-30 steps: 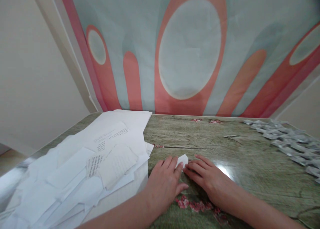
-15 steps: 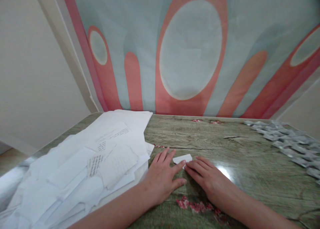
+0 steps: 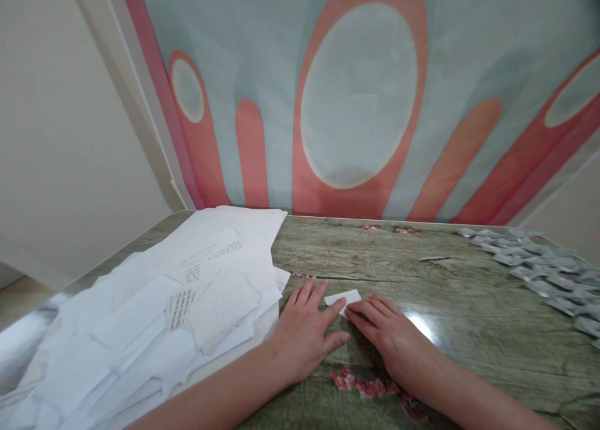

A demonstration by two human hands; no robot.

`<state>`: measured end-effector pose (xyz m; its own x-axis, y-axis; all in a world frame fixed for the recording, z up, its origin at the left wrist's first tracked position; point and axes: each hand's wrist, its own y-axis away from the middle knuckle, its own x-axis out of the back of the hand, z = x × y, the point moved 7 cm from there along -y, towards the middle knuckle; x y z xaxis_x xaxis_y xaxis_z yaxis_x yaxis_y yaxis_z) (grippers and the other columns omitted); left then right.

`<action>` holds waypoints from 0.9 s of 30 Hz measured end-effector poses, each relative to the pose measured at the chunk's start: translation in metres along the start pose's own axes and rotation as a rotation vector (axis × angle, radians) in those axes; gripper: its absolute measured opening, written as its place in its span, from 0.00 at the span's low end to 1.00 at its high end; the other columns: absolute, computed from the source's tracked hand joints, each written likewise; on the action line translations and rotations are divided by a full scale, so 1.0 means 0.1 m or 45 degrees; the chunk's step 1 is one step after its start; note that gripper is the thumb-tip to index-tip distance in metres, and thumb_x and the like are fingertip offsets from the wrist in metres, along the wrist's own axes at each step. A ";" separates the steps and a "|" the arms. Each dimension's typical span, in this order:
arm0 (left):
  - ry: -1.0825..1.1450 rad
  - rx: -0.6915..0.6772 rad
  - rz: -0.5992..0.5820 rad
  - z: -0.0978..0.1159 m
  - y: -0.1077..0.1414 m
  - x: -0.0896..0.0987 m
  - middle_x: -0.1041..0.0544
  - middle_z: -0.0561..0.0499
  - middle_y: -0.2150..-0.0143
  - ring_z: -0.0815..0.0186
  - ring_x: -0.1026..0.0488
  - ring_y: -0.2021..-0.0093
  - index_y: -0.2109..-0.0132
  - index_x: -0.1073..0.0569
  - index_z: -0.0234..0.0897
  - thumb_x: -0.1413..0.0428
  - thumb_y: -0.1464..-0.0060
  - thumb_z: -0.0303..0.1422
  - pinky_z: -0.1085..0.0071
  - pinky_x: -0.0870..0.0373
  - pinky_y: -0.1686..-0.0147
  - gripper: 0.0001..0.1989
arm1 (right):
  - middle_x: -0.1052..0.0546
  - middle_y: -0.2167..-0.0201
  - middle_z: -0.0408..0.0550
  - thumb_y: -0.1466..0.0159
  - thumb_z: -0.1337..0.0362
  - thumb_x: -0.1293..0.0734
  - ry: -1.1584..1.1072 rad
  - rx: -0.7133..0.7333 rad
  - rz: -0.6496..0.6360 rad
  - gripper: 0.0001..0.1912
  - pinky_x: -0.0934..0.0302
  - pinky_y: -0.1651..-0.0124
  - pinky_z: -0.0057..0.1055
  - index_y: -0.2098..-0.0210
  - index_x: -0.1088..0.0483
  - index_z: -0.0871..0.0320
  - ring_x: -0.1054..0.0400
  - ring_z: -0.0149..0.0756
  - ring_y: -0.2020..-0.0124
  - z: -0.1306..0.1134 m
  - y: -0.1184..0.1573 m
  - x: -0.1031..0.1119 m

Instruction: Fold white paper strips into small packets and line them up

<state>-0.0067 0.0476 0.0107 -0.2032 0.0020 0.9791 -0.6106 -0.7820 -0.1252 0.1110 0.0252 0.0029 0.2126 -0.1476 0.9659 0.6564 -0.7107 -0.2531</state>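
A small piece of white paper lies on the wood-patterned table between my two hands. My left hand rests with its fingers spread, its index fingertip pressing on the paper's left part. From the other side, my right hand has its fingers drawn together at the paper's near right edge. The right thumb is hidden beneath those fingers. Close by on the left is a big heap of white paper sheets and scraps, some with printed text.
Several small folded grey-white paper pieces lie in overlapping rows at the table's right side. A wall with a coral and grey-green pattern stands behind the table. Pink flowers are printed on the tabletop.
My left index finger has slid slightly left on the paper, and more of the paper shows between the hands. Otherwise both hands keep nearly the same place.
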 end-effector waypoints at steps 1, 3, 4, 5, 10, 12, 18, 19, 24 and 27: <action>-0.016 0.006 0.016 0.01 0.00 0.01 0.45 0.45 0.37 0.50 0.53 0.37 0.40 0.42 0.49 0.56 0.43 0.50 0.51 0.49 0.44 0.26 | 0.30 0.52 0.52 0.46 0.77 0.40 -0.006 -0.001 0.001 0.26 0.47 0.43 0.42 0.47 0.36 0.63 0.40 0.41 0.52 0.00 0.00 0.01; -0.049 0.014 0.036 0.04 0.00 0.04 0.45 0.45 0.37 0.51 0.53 0.37 0.41 0.41 0.47 0.56 0.43 0.50 0.51 0.50 0.43 0.26 | 0.30 0.52 0.52 0.46 0.76 0.40 -0.016 -0.003 0.001 0.26 0.47 0.44 0.42 0.47 0.36 0.63 0.40 0.41 0.52 -0.01 -0.01 0.02; -0.064 0.014 0.037 0.06 0.00 0.05 0.45 0.45 0.37 0.51 0.54 0.37 0.41 0.40 0.46 0.55 0.43 0.50 0.51 0.51 0.43 0.26 | 0.30 0.52 0.51 0.45 0.76 0.40 -0.020 -0.004 0.002 0.26 0.47 0.44 0.41 0.47 0.36 0.62 0.39 0.41 0.52 -0.01 -0.01 0.03; -0.078 0.012 0.034 0.08 0.00 0.06 0.45 0.45 0.37 0.51 0.54 0.36 0.41 0.40 0.45 0.55 0.44 0.50 0.51 0.51 0.42 0.27 | 0.30 0.52 0.51 0.45 0.76 0.40 -0.022 -0.004 0.002 0.25 0.47 0.44 0.41 0.47 0.36 0.62 0.39 0.41 0.52 -0.01 -0.01 0.03; -0.119 0.004 -0.008 0.16 0.02 0.07 0.45 0.45 0.37 0.51 0.55 0.36 0.41 0.39 0.44 0.54 0.45 0.51 0.52 0.53 0.41 0.28 | 0.29 0.52 0.51 0.44 0.74 0.40 0.012 0.015 0.030 0.24 0.49 0.42 0.41 0.48 0.35 0.62 0.39 0.41 0.51 -0.01 0.00 0.02; -0.128 0.007 -0.020 0.16 0.02 0.06 0.44 0.45 0.37 0.51 0.55 0.36 0.41 0.39 0.44 0.54 0.45 0.52 0.52 0.53 0.41 0.28 | 0.29 0.52 0.52 0.44 0.73 0.39 0.044 0.014 0.044 0.24 0.49 0.42 0.42 0.48 0.35 0.63 0.39 0.42 0.51 0.00 0.00 0.01; -0.176 0.014 -0.091 0.13 0.01 0.07 0.43 0.44 0.37 0.50 0.52 0.37 0.41 0.39 0.46 0.54 0.46 0.53 0.50 0.51 0.43 0.30 | 0.28 0.54 0.53 0.43 0.72 0.38 0.117 0.007 0.054 0.22 0.49 0.41 0.44 0.48 0.34 0.64 0.38 0.43 0.51 -0.04 0.00 -0.02; -0.189 0.014 -0.101 0.12 0.02 0.08 0.44 0.44 0.37 0.50 0.51 0.37 0.41 0.39 0.46 0.54 0.46 0.53 0.50 0.51 0.43 0.29 | 0.28 0.54 0.53 0.44 0.72 0.38 0.126 0.003 0.066 0.22 0.49 0.41 0.43 0.48 0.34 0.64 0.38 0.43 0.51 -0.05 0.00 -0.02; -0.254 0.030 -0.137 0.10 0.03 0.15 0.41 0.43 0.38 0.50 0.52 0.37 0.44 0.35 0.43 0.52 0.47 0.52 0.50 0.53 0.42 0.28 | 0.28 0.53 0.53 0.44 0.73 0.38 0.128 0.011 0.071 0.21 0.47 0.42 0.45 0.50 0.33 0.64 0.38 0.43 0.52 -0.06 0.01 -0.02; -0.289 0.034 -0.138 0.10 0.02 0.17 0.38 0.43 0.40 0.50 0.51 0.37 0.45 0.33 0.41 0.50 0.48 0.51 0.51 0.52 0.42 0.27 | 0.28 0.54 0.53 0.44 0.74 0.38 0.110 0.011 0.051 0.20 0.47 0.43 0.45 0.51 0.33 0.64 0.37 0.43 0.52 -0.06 0.00 -0.01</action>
<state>-0.0036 0.0397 0.0285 0.0414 -0.0510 0.9978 -0.5982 -0.8012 -0.0161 0.1060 0.0211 0.0020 0.1763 -0.2348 0.9559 0.6551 -0.6968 -0.2920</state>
